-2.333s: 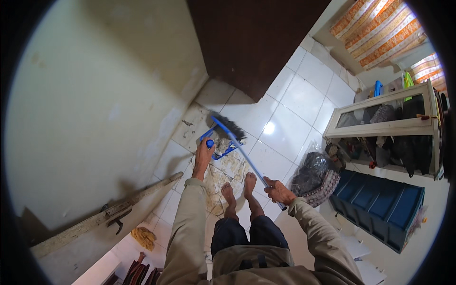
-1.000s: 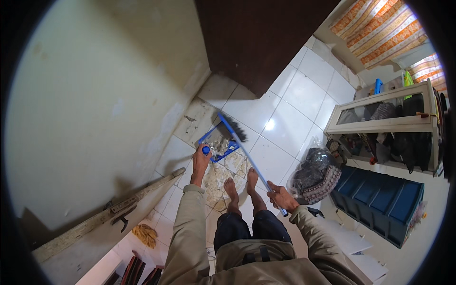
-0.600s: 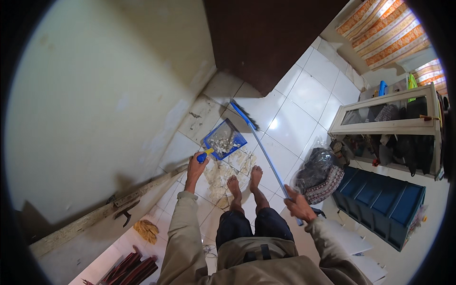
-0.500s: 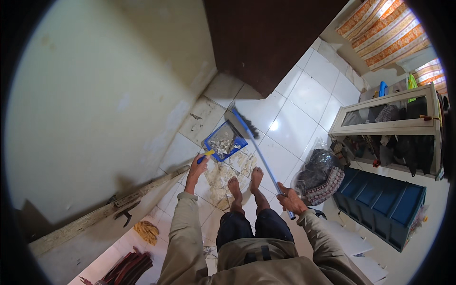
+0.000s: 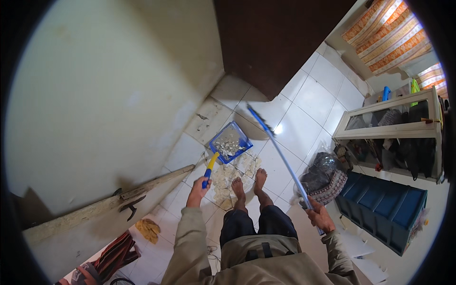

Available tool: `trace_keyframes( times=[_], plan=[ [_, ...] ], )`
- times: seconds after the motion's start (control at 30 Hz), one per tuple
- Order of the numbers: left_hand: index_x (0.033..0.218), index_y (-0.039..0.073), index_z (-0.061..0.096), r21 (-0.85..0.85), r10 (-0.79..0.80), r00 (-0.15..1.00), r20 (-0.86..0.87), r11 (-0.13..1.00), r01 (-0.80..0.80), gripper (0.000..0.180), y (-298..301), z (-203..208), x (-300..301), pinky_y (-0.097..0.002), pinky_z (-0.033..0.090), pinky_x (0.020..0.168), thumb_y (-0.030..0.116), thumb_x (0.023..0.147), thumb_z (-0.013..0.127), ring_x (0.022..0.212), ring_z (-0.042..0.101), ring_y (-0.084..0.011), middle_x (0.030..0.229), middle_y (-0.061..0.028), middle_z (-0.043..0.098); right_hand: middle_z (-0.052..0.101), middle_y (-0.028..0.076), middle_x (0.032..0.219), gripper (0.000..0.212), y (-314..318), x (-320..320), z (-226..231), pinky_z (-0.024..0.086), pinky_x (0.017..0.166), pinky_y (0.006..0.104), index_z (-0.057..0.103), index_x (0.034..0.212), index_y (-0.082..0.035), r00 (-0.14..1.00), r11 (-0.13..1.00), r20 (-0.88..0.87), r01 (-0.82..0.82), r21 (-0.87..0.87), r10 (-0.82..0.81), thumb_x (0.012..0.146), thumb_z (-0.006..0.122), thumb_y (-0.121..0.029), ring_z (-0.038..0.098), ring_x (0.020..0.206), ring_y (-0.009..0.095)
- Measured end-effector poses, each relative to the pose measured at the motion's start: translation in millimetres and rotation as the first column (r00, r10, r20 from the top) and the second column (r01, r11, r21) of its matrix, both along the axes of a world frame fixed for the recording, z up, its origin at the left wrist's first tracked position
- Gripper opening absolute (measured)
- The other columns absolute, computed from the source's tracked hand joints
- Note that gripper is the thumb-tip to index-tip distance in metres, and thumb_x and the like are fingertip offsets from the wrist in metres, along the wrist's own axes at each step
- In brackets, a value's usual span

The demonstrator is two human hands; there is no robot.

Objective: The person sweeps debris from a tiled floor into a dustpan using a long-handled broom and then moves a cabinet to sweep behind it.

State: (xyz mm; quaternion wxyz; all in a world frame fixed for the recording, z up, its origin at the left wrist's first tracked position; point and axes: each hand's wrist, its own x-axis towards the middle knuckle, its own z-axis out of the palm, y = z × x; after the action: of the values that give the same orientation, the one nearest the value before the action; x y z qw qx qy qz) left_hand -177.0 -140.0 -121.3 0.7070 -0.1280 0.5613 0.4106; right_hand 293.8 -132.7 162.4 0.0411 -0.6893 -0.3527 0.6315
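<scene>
My left hand (image 5: 197,194) is closed around the yellow-and-blue handle of a blue dustpan (image 5: 240,154). Grey and whitish debris (image 5: 228,143) lies inside the pan, which is close to the floor ahead of my feet. At the right, my right hand (image 5: 321,220) grips the upper end of a long broom (image 5: 288,164) with a blue pole. Its dark-bristled head (image 5: 260,118) is beyond the pan and to the right, apart from it. Cream-coloured broken patches (image 5: 221,183) cover tiles between the pan and my bare feet.
A pale wall (image 5: 114,95) and a wooden door edge (image 5: 142,190) bound the left. A dark brown panel (image 5: 270,42) stands ahead. Rightward are a plastic-wrapped bundle (image 5: 323,173), a glass-fronted cabinet (image 5: 387,114) and a dark blue container (image 5: 380,204). A yellowish cloth (image 5: 148,231) lies lower left.
My right hand has moved right and toward me, and the broom head has shifted rightward, away from the dustpan. My left hand is lower, with more of the dustpan handle showing.
</scene>
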Motion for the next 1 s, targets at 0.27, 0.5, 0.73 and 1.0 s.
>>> trace_keyframes(
  times=[0.27,0.5,0.73,1.0],
  plan=[
    [0.100,-0.001,0.046,0.110,0.128,0.985,0.117,0.984,-0.141,0.030,-52,40,30,-0.0193,0.042,0.048,0.009,0.074,0.057,0.061,0.052,-0.0135,0.088,-0.0132,0.053,0.041,-0.001,0.060,0.062,-10,23,8,0.035,0.043,0.0239,0.027,0.133,0.000,0.993,0.993,-0.017,0.115,-0.022,-0.116,0.076,0.046,-0.013,0.040,0.049,0.009],
    [0.105,-0.012,0.040,0.083,0.271,0.939,0.213,0.952,-0.293,0.040,8,32,28,-0.0184,0.041,0.046,0.004,0.073,0.058,0.063,0.053,-0.0148,0.093,-0.0221,0.052,0.043,0.001,0.063,0.060,-26,24,-6,0.037,0.044,0.0259,0.029,0.131,0.004,0.992,0.992,-0.029,0.126,0.010,-0.126,0.076,0.047,-0.012,0.041,0.050,0.011],
    [0.099,-0.009,0.044,0.067,0.270,0.951,0.150,0.957,-0.282,0.034,-6,116,-13,-0.0190,0.040,0.045,0.005,0.072,0.059,0.062,0.052,-0.0144,0.091,-0.0206,0.053,0.045,0.003,0.063,0.052,-11,19,-9,0.035,0.039,0.0254,0.034,0.132,-0.007,0.989,0.995,0.110,-0.098,0.029,0.094,0.081,0.046,-0.011,0.042,0.047,0.010],
    [0.106,-0.012,0.041,0.182,0.389,0.911,0.140,0.894,-0.410,0.037,-17,224,-31,-0.0181,0.041,0.044,0.004,0.075,0.055,0.063,0.052,-0.0146,0.093,-0.0208,0.052,0.042,0.001,0.057,0.054,-7,-27,-78,0.030,0.038,0.0197,0.025,0.135,-0.008,0.731,0.865,-0.464,0.404,-0.297,-0.501,0.086,0.046,-0.012,0.035,0.040,0.007]
  ],
)
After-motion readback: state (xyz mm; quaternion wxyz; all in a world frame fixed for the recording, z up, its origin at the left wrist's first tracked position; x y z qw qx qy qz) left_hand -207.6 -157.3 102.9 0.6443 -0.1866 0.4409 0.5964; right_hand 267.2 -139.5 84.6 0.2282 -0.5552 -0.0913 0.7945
